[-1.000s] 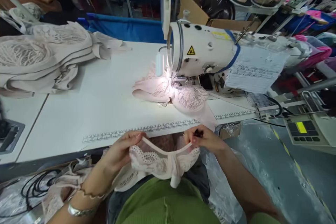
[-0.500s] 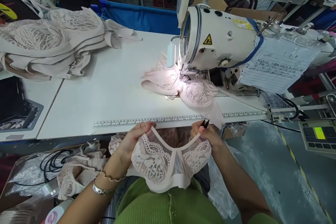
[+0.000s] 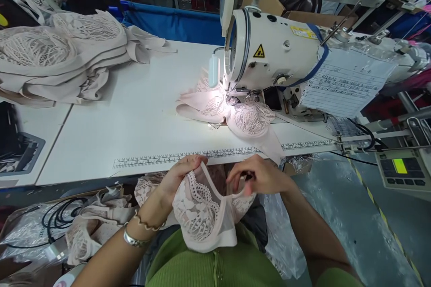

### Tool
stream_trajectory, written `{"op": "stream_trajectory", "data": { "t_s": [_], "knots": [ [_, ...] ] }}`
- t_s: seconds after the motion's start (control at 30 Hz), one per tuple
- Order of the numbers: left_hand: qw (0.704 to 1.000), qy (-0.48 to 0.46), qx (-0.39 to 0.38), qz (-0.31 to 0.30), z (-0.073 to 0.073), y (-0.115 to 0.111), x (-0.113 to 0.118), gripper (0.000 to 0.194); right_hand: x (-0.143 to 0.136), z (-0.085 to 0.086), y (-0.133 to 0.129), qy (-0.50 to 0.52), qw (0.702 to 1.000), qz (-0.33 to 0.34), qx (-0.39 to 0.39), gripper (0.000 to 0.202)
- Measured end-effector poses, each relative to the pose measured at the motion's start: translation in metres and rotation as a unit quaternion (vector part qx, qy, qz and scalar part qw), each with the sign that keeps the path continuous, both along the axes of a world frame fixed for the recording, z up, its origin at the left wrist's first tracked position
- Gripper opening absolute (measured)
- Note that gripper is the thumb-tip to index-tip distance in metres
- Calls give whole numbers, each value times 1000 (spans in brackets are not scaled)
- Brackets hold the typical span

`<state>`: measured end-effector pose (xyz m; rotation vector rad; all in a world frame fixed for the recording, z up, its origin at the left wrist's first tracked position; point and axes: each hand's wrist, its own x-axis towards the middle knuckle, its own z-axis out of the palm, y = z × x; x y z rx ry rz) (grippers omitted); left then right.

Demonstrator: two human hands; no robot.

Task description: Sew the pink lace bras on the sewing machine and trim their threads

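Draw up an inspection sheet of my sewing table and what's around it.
Surface: white table, ruler strip along near edge.
Job's things: lace bra in hand; second bra at the lit sewing machine; bra pile at left.
Clutter: clear plastic beside the lap; loose garments below table, left.
Hands: left hand grips the held bra's edge; right hand at its other cup, grip unclear.
Cables: black coil lower left; black loops near control panel.
Surroundings: floor with striped tape.
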<state>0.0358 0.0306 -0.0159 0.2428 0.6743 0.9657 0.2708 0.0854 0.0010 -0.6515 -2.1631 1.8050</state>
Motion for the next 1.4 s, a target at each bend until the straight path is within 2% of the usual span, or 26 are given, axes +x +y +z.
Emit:
{"op": "stream_trajectory", "data": {
  "t_s": [0.07,0.13,0.17,0.23,0.27,0.3,0.37,0.43,0.5,0.57,0.63,0.7,0.77,0.83,0.87,0.93,1.0,1.07,1.13,1.2,1.3,1.4],
  "knots": [
    [997,71,36,-19,5,11,4,44,-2,12,-2,15,996,63,66,39],
    [968,205,146,-7,15,20,3,36,2,24,-5,77,988,97,90,32],
    [930,294,218,23,22,22,2,28,5,30,-7,113,986,96,81,31],
    [812,453,354,99,38,18,-2,11,15,40,-13,162,984,60,50,30],
    [754,501,407,117,46,12,-2,9,19,44,-16,170,984,24,44,29],
    [713,527,449,112,52,3,-1,9,22,46,-20,165,985,-19,47,28],
    [670,533,515,48,59,-15,6,8,23,47,-30,115,985,-105,70,25],
    [632,546,550,19,55,-30,19,15,17,43,-40,45,980,-167,102,20],
    [596,575,559,42,43,-36,32,19,8,35,-49,-5,971,-200,132,17],
    [577,591,560,66,29,-33,40,12,1,27,-55,-23,960,-213,180,17],
    [580,594,552,75,20,-28,41,6,-2,18,-57,-27,940,-221,260,18],
    [603,593,527,81,16,-23,37,9,0,8,-58,-45,899,-244,362,19],
    [656,586,470,72,17,-21,31,10,4,0,-57,-88,849,-261,451,24],
    [731,558,390,43,21,-21,26,9,9,-5,-56,-135,825,-244,491,30],
    [765,538,352,28,22,-21,24,10,12,-6,-56,-143,830,-224,490,31],
    [819,494,292,11,24,-20,19,13,17,-4,-54,-123,871,-191,436,31],
    [855,454,250,8,22,-17,12,15,23,2,-51,-70,933,-155,317,27],
    [881,426,206,12,19,-16,4,20,33,8,-47,-23,973,-132,189,30],
    [894,411,178,28,16,-17,-5,22,44,13,-42,6,983,-140,120,36],
    [893,409,181,48,12,-19,-11,20,53,14,-38,15,976,-183,114,35],
    [871,433,215,84,6,-26,-14,15,56,11,-36,5,953,-248,176,25],
    [842,469,233,131,-1,-31,-11,13,48,7,-39,-9,909,-314,274,18]
  ]
}}
